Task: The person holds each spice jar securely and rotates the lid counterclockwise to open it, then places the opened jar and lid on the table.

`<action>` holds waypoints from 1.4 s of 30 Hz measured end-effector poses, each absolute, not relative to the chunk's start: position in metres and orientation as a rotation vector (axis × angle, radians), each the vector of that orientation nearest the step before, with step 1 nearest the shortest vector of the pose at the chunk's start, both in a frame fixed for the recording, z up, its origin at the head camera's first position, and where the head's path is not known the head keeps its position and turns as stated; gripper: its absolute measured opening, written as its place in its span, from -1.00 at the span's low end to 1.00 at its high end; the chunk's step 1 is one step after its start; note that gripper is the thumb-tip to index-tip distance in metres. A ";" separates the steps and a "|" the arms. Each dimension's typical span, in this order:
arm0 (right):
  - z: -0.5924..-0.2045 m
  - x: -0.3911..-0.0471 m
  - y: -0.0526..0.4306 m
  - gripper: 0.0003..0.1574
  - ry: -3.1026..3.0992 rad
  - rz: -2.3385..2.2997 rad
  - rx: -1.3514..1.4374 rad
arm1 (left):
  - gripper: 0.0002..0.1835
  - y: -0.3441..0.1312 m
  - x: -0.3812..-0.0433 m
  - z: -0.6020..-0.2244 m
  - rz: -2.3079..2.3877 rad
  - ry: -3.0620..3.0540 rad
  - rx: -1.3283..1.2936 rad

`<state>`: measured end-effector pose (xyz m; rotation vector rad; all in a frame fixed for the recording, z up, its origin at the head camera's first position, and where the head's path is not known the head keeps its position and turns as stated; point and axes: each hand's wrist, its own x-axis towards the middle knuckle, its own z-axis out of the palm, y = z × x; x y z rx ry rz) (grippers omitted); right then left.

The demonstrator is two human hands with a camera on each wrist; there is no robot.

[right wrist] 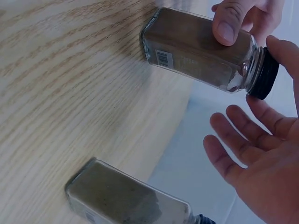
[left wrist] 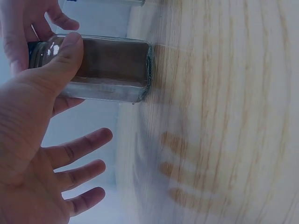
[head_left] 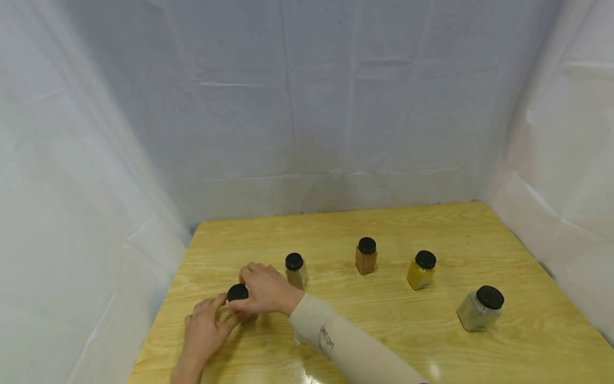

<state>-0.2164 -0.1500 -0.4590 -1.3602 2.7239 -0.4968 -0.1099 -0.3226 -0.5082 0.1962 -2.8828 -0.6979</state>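
Note:
A square glass spice jar (right wrist: 196, 49) of dark brown powder stands upright at the table's left side. My left hand (head_left: 205, 326) holds its body between thumb and index finger, the other three fingers spread out straight in the left wrist view. On its black lid (right wrist: 265, 74), the thumb and index finger of my right hand (head_left: 268, 288) pinch the rim, while the remaining fingers stay off the glass. Just behind my right wrist is a second jar (right wrist: 126, 196), filled with olive-brown powder and also black-lidded.
Across the wooden table (head_left: 336, 330) to the right stand an orange-brown jar (head_left: 366, 261), a yellow jar (head_left: 420, 274) and a pale grey jar (head_left: 475, 312), all with black lids. White sheeting (head_left: 316, 106) surrounds the table at the back and sides.

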 end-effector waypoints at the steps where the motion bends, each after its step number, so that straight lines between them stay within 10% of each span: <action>1: -0.459 -0.216 -0.149 -0.34 2.705 -0.531 -1.358 | -0.23 -0.323 -0.110 -0.508 -0.704 -2.888 0.203; 42: -0.461 -0.222 -0.147 -0.31 2.700 -0.508 -1.368 | -0.23 -0.323 -0.110 -0.506 -0.703 -2.922 0.221</action>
